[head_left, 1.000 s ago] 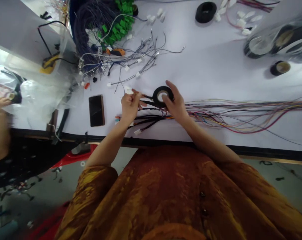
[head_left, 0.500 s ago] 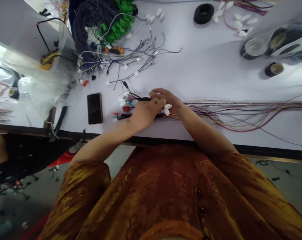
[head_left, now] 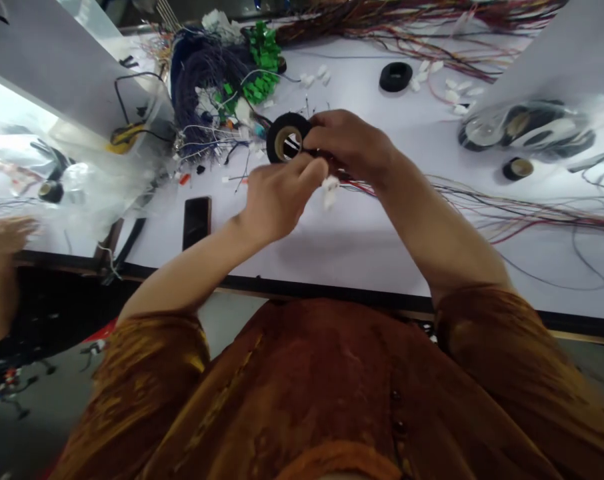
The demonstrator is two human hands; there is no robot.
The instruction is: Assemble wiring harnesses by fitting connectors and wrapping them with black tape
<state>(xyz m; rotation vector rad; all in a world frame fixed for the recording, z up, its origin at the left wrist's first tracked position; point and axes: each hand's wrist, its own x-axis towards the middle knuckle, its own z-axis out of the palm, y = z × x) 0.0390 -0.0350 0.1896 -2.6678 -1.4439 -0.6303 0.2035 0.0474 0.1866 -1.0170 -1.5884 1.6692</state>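
Note:
A roll of black tape (head_left: pixel 274 148) is up in front of me, its brown core facing me. My right hand (head_left: pixel 355 147) is closed, with its thumb and fingers on the roll's right side. My left hand (head_left: pixel 277 200) is closed just below the roll, around the wire harness; its fingers partly hide the grip. White connectors (head_left: pixel 330 191) hang by the left thumb, blurred. The harness wires (head_left: pixel 357 187) come out to the right under my right wrist. Teal and white connector ends (head_left: pixel 257 127) show left of the roll.
A phone (head_left: pixel 197 222) lies left of my left hand. Behind are a bundle of dark wires with green connectors (head_left: pixel 265 50) and another black tape roll (head_left: pixel 396 77). Bagged rolls (head_left: pixel 527 127) stand at right. Another person's hand (head_left: pixel 5 237) is at far left.
Both hands have risen away from the table edge, bringing the harness up with them. The tape roll now shows between the hands; it was hidden before. The view has shifted too.

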